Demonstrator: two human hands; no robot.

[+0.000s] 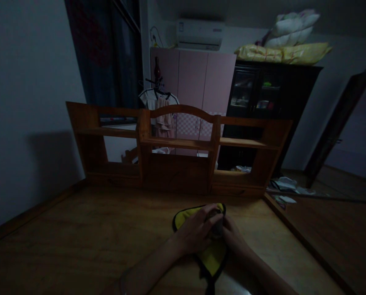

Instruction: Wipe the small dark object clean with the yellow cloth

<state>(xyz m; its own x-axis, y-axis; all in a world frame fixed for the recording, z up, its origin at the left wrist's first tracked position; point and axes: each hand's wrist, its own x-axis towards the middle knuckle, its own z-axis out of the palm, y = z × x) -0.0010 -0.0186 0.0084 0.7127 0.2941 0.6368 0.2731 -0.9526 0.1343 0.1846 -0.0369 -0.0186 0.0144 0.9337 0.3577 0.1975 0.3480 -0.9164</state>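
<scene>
A yellow cloth with black edging (212, 259) lies on the wooden desktop (109, 233), with a dark strap or tail at its near end. Over its middle, my left hand (193, 233) curls its fingers around a small, greyish rounded object (216, 230). My right hand (233, 238) grips the same object from the right side, its fingers mostly hidden behind it. Dim light and the fingers cover too much of the object to tell its kind. Part of the cloth is hidden under both hands and wrists.
A wooden shelf unit (178, 143) stands along the desk's far edge. White wall (26, 102) borders the left side, and a raised wooden rim (305, 241) runs along the right. Beyond are pink wardrobes (192, 78), a black cabinet (293, 94) and hanging clothes (162, 106).
</scene>
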